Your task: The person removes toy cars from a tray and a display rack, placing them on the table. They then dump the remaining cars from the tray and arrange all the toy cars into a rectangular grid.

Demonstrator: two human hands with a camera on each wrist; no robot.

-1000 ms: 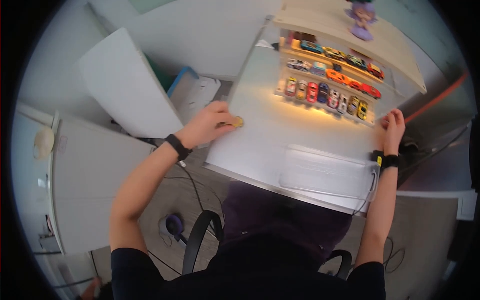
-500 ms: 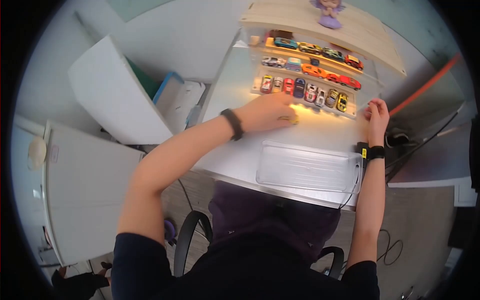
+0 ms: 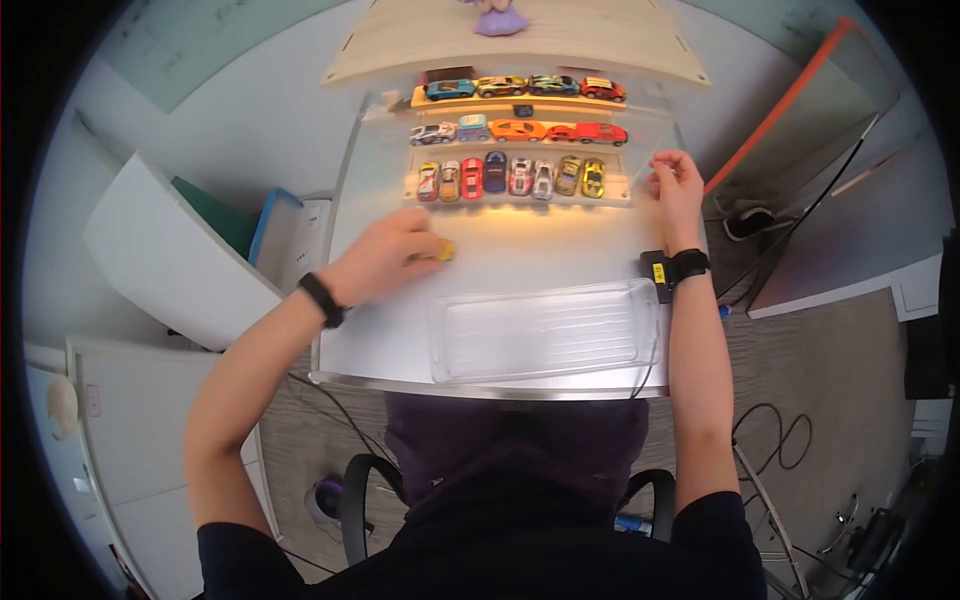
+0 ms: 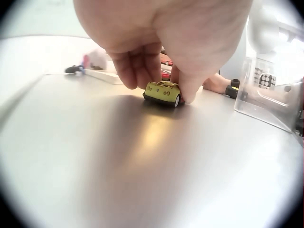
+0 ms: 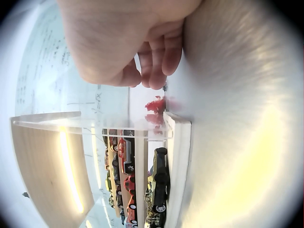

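My left hand (image 3: 385,248) pinches a small yellow toy car (image 4: 162,93) between thumb and fingers. In the left wrist view its wheels are right at the tabletop, with a shadow spreading below it. Both sit in front of the left end of a tiered display shelf (image 3: 412,190) lined with toy cars. Beside the shelf's right end is my right hand (image 3: 678,190), fingers loosely curled and holding nothing. A row of toy cars (image 3: 496,174) stands on the lowest tier, with more on the two tiers behind.
A clear plastic tray (image 3: 545,335) lies along the table's front edge. Next to my right wrist is a black box (image 3: 655,272) with a yellow label and a cable. A wooden top board (image 3: 590,45) bearing a purple figurine (image 3: 500,20) overhangs the shelf.
My left hand carried the yellow car rightward from the table's left edge to before the shelf's middle, then back left. The head view has turned. My right hand stays by the shelf's end.
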